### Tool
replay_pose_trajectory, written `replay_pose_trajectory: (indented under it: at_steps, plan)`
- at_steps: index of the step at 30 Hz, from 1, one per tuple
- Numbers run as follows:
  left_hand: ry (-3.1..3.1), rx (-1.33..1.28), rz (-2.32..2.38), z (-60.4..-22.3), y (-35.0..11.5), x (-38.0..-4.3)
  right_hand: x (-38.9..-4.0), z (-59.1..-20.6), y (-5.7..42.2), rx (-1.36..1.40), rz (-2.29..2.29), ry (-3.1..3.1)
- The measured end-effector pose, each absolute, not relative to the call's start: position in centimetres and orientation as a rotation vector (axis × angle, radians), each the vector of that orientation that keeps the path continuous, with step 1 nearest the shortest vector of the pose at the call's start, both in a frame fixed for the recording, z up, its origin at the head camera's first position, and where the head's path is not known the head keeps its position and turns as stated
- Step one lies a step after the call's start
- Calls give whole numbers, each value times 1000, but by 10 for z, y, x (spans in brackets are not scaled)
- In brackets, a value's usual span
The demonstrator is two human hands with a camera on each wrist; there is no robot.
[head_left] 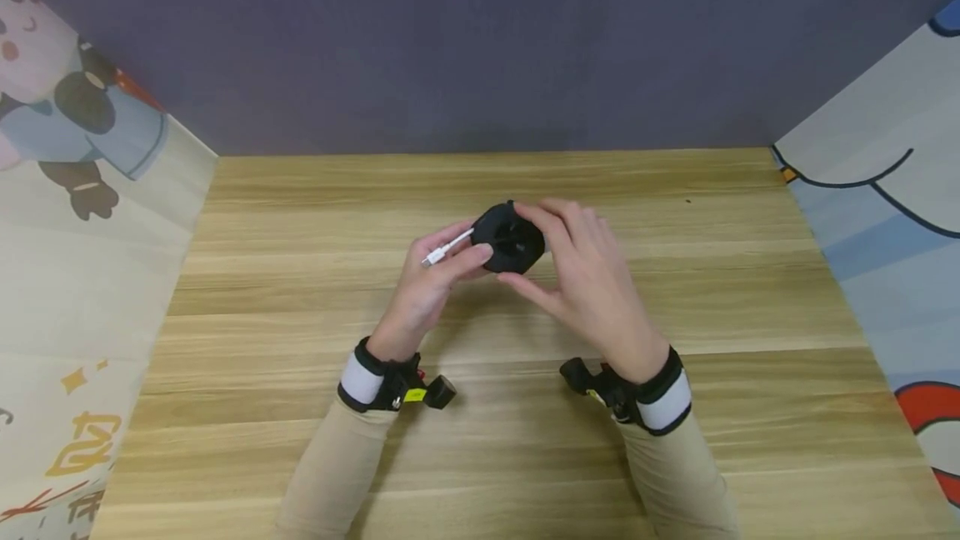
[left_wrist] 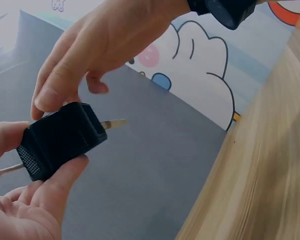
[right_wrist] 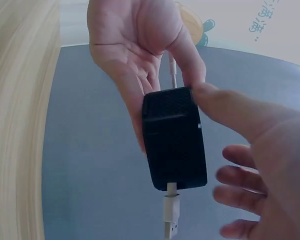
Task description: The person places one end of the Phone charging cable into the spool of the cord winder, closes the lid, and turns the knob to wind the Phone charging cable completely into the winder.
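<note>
A black, many-sided cable winder [head_left: 517,244] is held up over the middle of the table. My left hand [head_left: 431,282] pinches it from the left, thumb on its face and fingers behind. A white cable plug [head_left: 437,255] sticks out over the left fingers. From the opposite edge a white USB plug [right_wrist: 171,207] pokes out, clearest in the right wrist view. My right hand [head_left: 596,273] arches around the winder's right side. Its thumb [right_wrist: 230,107] meets the winder's corner, while the other fingers [right_wrist: 240,185] curve loosely, apart from it in that view.
The wood-grain table [head_left: 285,457] reaches back to a dark grey-blue wall [head_left: 480,48]. Cartoon-printed panels, one on the left [head_left: 75,273] and one on the right [head_left: 877,207], border it. Each wrist wears a strapped camera, the left [head_left: 438,392] and right [head_left: 576,375] ones facing inward.
</note>
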State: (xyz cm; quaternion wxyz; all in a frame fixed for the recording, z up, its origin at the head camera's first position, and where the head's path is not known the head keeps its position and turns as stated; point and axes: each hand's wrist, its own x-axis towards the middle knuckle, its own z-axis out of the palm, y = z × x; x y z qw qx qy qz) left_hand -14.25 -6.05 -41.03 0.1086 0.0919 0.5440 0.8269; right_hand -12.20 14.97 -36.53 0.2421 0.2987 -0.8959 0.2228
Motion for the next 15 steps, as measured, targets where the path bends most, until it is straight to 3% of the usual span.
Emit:
replay_pose_trajectory:
  at_steps: [15]
  plan:
    - [1698,194,2154,-416,-63,-148,-133,-375,162,1082,624,-2740]
